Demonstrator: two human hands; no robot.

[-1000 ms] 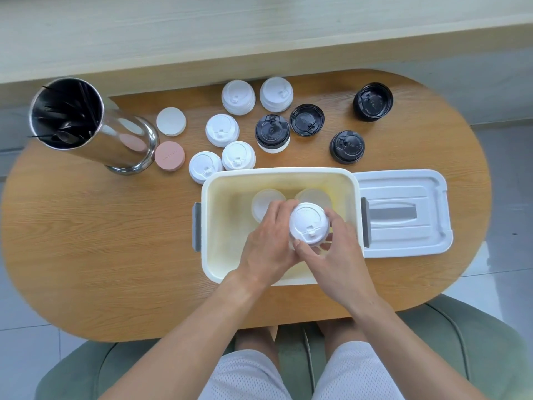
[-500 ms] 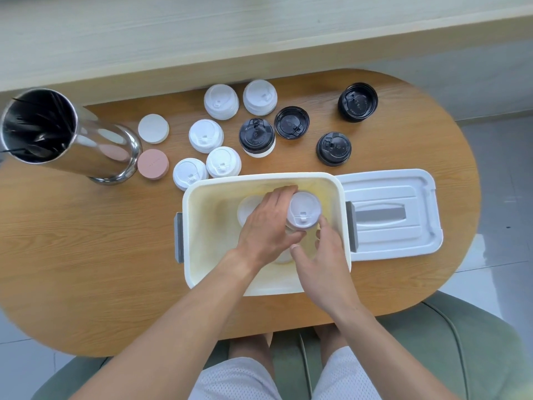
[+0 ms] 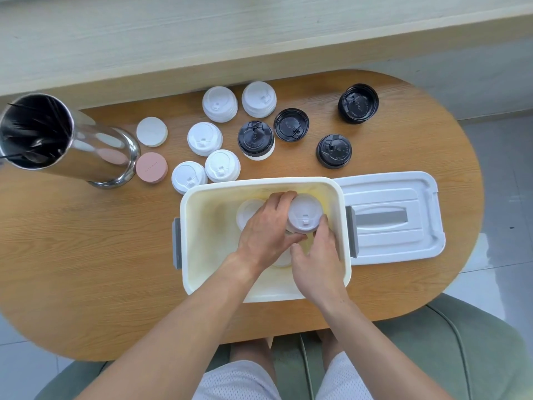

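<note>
Inside the bin (image 3: 207,255), a lidded cup (image 3: 304,213) was clasped for placement by the left hand (image 3: 265,230) and the right hand (image 3: 317,256); an upright release was judged due next.

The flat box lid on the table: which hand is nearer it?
Right. The right hand sits by the right wall of the tub, just left of the box lid; the left hand grips the white-lidded cup from its left side, farther away.

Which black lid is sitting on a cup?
The leftmost black lid, next to the white lids. A white cup shows beneath it; no cup shows under the other three.
</note>
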